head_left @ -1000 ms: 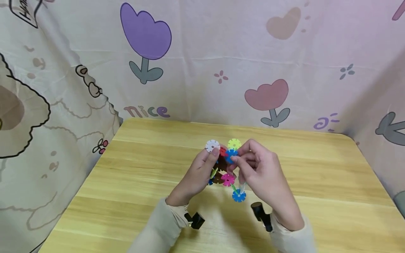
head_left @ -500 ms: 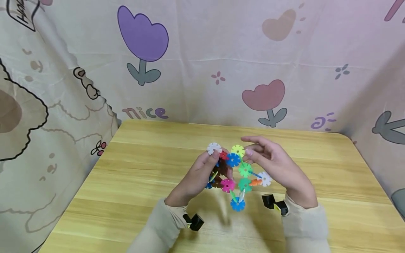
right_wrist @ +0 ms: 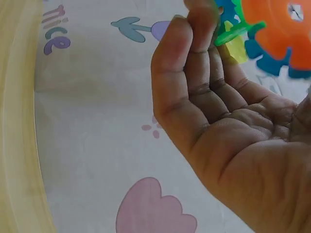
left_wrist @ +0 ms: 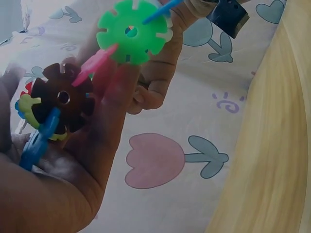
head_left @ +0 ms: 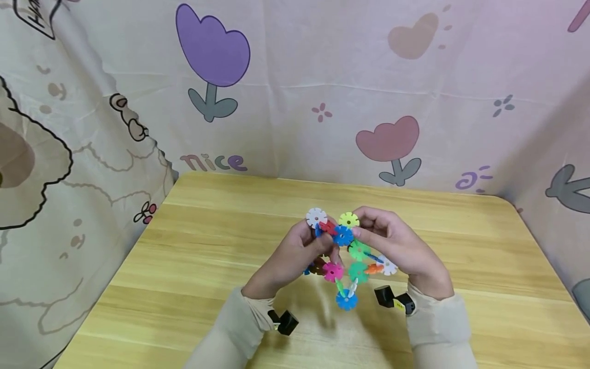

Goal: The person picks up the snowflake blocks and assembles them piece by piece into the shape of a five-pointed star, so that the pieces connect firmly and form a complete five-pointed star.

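Observation:
A structure of joined, notched plastic snowflake discs [head_left: 346, 300] is held up above the table between both hands. My left hand [head_left: 287, 262] grips its left side, thumb in front, below a white disc [head_left: 316, 218] and a red one [head_left: 328, 227]. My right hand [head_left: 400, 247] pinches its upper right, with the thumb at a blue disc [head_left: 342, 236] and fingers behind a yellow disc [head_left: 349, 219]. Pink [head_left: 333, 272], green and orange discs hang below. In the left wrist view, a brown disc [left_wrist: 63, 97] and a green disc [left_wrist: 130, 32] lie near the fingers.
The wooden table [head_left: 207, 246] spreads below both hands. Behind it hangs a printed cloth [head_left: 295, 92] that also covers the left side. Black wrist cameras [head_left: 288, 322] sit at both cuffs.
My right hand pinched the blue disc, then came away with its fingers apart, and now is back on the structure's upper right. My left thumb has slid down from the white disc.

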`<state>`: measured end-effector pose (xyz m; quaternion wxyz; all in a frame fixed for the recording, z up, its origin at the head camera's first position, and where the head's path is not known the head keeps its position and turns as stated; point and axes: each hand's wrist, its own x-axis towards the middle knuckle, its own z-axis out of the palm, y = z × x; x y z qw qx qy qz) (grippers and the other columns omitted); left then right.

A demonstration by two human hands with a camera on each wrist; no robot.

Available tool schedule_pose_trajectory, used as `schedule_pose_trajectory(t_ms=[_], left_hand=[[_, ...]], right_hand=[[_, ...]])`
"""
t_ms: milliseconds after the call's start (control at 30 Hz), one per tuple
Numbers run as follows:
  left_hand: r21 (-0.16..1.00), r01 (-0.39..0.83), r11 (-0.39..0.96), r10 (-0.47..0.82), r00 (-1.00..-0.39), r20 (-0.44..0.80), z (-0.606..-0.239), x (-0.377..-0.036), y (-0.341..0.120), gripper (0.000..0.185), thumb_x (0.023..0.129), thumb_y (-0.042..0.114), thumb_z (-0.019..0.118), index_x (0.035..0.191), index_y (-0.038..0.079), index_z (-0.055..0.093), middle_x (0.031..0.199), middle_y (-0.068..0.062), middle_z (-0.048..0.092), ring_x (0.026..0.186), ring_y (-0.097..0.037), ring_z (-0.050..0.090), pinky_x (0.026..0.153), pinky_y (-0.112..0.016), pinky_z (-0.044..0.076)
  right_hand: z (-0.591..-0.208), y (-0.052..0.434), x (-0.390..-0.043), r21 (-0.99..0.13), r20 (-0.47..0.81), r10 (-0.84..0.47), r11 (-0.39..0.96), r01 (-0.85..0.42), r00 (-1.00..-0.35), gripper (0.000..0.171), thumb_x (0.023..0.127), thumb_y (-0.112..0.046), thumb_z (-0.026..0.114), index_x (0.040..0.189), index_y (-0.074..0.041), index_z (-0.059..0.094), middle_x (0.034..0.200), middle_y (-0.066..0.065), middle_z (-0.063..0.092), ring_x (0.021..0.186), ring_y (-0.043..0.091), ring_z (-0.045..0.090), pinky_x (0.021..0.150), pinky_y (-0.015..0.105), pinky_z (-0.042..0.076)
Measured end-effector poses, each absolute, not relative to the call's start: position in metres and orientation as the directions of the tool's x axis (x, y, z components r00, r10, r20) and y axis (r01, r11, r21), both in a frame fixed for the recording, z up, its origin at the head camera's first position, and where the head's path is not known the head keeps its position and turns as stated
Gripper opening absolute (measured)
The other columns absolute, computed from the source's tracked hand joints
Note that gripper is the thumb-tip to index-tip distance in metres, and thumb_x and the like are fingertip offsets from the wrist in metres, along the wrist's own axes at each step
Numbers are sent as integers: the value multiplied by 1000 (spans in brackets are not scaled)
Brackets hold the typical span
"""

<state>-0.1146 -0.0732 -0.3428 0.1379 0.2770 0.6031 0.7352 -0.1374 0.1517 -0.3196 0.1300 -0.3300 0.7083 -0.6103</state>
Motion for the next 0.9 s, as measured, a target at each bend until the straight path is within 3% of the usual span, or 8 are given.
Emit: schedule_pose_trajectory(t_ms=[133,300,467,700,900], left_hand=[[982,85,-171,496,-854,160,-344,-114,-73,27,95,24,62,110,4,54,79,-16,61,64,-23,63,56,-33,57],[988,104,-117,455,-878,146,-345,-115,-74,24,95,26,61,101,3,58,76,-15,64,58,-22,60,53,-33,56],[989,112,-93,448,-883,142,-345,-117,-77,22,95,24,62,94,3,61,75,-14,65,59,-24,60,53,-33,57],[993,100,-59,436,-893,116,-343,-119,-77,13,95,13,60,94,0,63,77,-15,67,65,-29,64,60,-37,58],[994,88,-69,441,-891,110,-343,-119,-79,15,94,15,62,94,1,63,79,-13,67,65,-22,62,59,-32,57]], right_hand=[[-317,152,-135,-969,184,-614,20,-247,-768,13,95,-4,57,107,-2,59,86,14,57,72,26,53,62,29,49],[-314,153,-131,-971,165,-574,46,-233,-802,16,92,-5,63,107,-2,58,93,15,58,80,25,57,69,29,52],[-313,153,-128,-953,191,-507,109,-282,-841,14,92,-7,64,105,-5,59,83,11,55,69,22,54,59,27,48],[-309,151,-125,-955,203,-474,97,-281,-856,13,93,-8,62,106,-4,61,90,17,61,78,28,61,69,30,54],[-306,148,-123,-957,212,-436,87,-276,-875,17,93,-8,63,109,-1,61,94,16,62,80,28,61,74,30,54]])
